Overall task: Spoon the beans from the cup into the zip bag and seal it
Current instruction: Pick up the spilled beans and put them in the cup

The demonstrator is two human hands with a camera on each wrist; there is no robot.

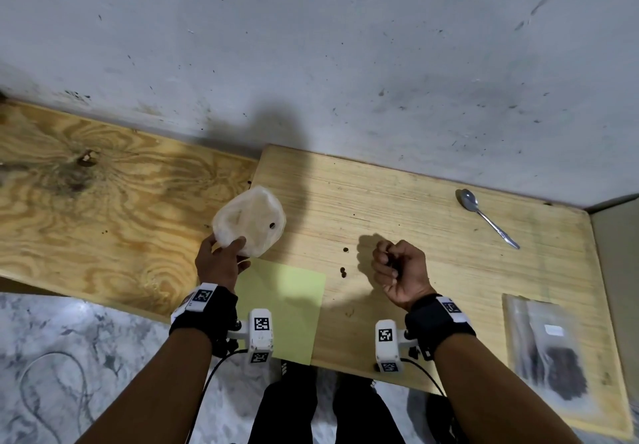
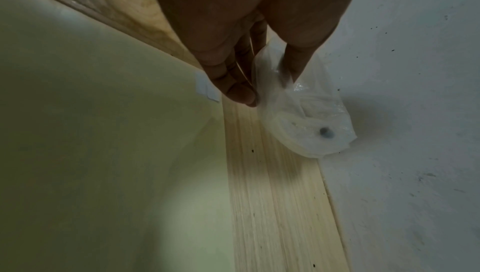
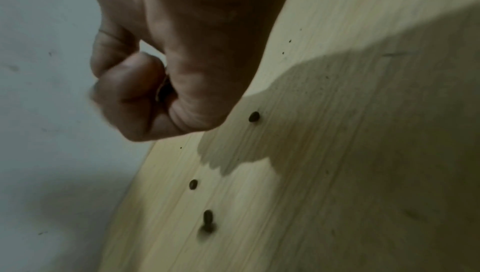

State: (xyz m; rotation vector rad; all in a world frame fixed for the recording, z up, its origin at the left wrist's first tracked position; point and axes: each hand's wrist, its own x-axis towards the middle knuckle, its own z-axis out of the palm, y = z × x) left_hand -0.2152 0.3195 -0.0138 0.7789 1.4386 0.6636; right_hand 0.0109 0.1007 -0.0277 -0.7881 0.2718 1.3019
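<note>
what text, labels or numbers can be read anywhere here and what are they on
No readable words or numbers in any view.
White label on the zip bag: too small and blurred to read.
Wrist camera mounts: black-and-white square code markers only, no letters.
Green paper sheet, spoon, plastic cup: no print visible.

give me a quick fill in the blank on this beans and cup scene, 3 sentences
1. The crumpled clear plastic cup is gripped by the person's ____ hand.
2. The spoon lies untouched on the ____ board, far from both hands.
3. The right hand is curled around a few dark ____, with some loose beans on the board beside it.

Missing words: left; wooden; beans
</note>
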